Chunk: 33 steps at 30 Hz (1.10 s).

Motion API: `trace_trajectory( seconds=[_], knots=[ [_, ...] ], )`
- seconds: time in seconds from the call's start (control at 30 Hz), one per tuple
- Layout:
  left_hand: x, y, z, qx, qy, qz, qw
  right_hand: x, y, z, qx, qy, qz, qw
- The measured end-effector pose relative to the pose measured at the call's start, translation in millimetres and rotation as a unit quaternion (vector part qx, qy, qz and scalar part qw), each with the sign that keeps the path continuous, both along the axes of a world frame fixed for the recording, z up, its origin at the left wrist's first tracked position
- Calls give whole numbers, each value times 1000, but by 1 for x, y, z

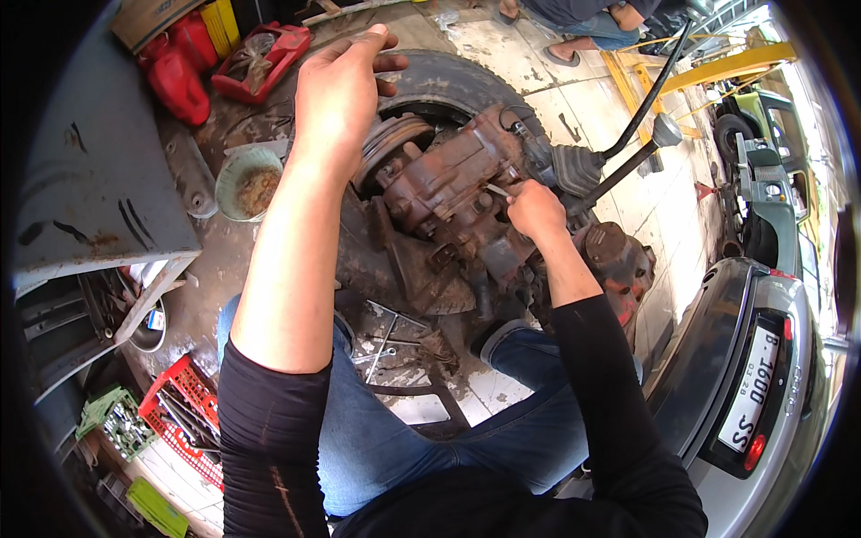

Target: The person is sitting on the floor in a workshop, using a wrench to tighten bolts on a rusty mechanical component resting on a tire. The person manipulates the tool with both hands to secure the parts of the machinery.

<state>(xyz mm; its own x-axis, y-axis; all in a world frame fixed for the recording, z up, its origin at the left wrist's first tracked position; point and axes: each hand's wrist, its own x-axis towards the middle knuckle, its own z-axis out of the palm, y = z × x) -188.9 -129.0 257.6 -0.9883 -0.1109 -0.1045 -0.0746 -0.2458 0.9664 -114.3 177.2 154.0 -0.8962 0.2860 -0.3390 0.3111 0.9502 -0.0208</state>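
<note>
A rusty brown gearbox [448,175] rests on a large tyre [439,76] in front of me. My right hand [538,211] is closed on a slim metal tool [496,189], whose pale end sticks out on the thumb side against the gearbox. The rest of that tool is hidden by my fingers, so its kind does not show. Raised above the tyre's left side, my left hand [341,85] holds nothing; its fingers are bent but apart. From the gearbox's right side two black levers [650,99] rise, one out of a rubber boot [577,170].
Wrenches [386,345] lie on the floor between my legs. At left stand a bowl [247,184], red jerrycans [175,76], a metal cabinet [99,152] and a red tool basket [184,417]. A car [744,386] is close on my right; another person [583,27] sits beyond.
</note>
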Motion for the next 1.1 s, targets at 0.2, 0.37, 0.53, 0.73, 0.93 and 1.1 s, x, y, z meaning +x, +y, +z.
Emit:
trace_trajectory(
  seconds=[0.2,0.37,0.53,0.73,0.93,1.1],
  knots=[
    [2,2,-1,0,-3,-3,1000,7,-14,1,36,6,-11,999],
    [2,0,-1,-3,-8,-6,1000,12,-12,3,6,21,-2,1000],
    [3,1,0,-9,-6,-6,1000,9,-7,-6,28,28,-5,999],
    [3,3,-1,-12,-2,-4,1000,11,-7,-4,20,36,-24,999],
    [2,1,-2,-7,-10,-8,1000,19,-9,1,-10,5,21,1000],
    [2,4,-1,-14,-12,-8,1000,16,-8,-6,10,19,20,1000]
  ],
)
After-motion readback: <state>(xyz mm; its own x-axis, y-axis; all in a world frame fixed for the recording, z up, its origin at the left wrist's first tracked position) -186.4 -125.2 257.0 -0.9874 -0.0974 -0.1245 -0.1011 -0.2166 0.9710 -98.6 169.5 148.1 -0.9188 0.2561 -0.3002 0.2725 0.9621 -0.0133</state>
